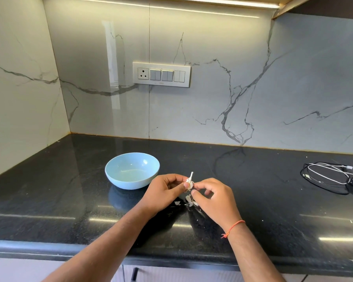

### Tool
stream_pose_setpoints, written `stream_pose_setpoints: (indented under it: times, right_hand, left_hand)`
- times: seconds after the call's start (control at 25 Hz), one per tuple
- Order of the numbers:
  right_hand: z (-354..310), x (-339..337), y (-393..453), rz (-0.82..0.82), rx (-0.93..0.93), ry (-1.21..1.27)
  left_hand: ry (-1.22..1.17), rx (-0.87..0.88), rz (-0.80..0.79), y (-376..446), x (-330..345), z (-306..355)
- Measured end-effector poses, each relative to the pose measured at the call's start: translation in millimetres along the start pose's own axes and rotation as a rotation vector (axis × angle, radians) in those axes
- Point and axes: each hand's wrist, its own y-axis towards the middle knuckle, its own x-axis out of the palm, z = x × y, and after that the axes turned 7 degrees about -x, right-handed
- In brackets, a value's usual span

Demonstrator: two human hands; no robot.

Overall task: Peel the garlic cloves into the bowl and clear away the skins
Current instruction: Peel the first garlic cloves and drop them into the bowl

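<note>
The left hand and right hand pinch a small white garlic piece between their fingertips above the black countertop. A thin papery stem sticks up from it. Torn white skins lie on the counter just beneath the hands. A pale blue bowl sits near the left hand, looking empty.

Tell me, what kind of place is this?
Most likely a home kitchen: a black stone counter against a marble-look wall, a switch panel, and a bowl beside garlic.
</note>
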Motion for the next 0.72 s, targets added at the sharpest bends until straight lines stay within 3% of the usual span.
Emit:
stream_pose_setpoints:
  times: [0.36,0.6,0.72]
  right_hand:
    - [-2.9,-4.3,5.3,-0.021,0.125,0.308]
    - [-0.9,-4.7,0.1,0.025,0.151,0.119]
    - [-3.1,-2.0,-1.7,-0.029,0.089,-0.026]
  left_hand:
    - [-0.155,0.008,-0.105,-0.1,-6.8,2.0]
    - [-0.203,-0.014,-0.016,-0.6,-4.4,3.0]
    - [-0.182,-0.024,-0.01,0.5,-5.1,2.0]
